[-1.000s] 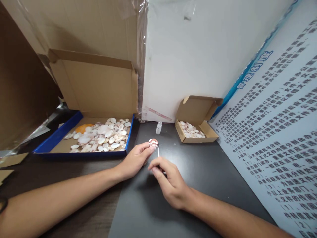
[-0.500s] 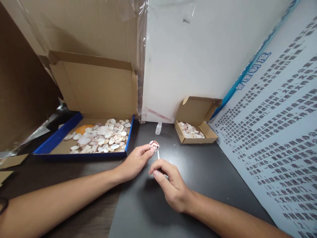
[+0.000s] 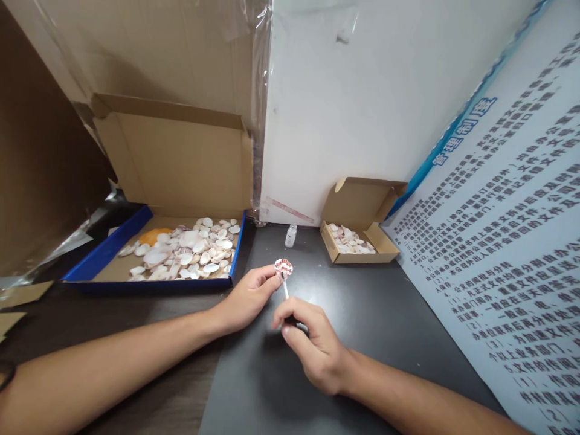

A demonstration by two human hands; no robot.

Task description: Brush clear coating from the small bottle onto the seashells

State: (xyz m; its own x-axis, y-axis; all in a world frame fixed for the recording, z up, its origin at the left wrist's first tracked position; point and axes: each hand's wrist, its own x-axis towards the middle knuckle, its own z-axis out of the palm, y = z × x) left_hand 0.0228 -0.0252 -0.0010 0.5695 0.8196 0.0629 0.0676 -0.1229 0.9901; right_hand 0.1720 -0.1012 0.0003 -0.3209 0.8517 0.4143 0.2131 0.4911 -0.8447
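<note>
Makeshift office craft desk, printed rules poster (image 3: 507,241), cardboard screens (image 3: 149,48), shell boxes (image 3: 172,181)

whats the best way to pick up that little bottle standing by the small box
Take the little bottle around its clear body just under the white cap, thumb and forefinger closing from the two sides, coming down from above and in front. It stands upright and narrow on the dark mat, with the small box to its right and the white board behind.

A dark table (image 3: 362,314) is shown, on which a shell-filled blue tray (image 3: 104,254), a small vial (image 3: 290,235) and a small cardboard box (image 3: 357,241) are set.
</note>
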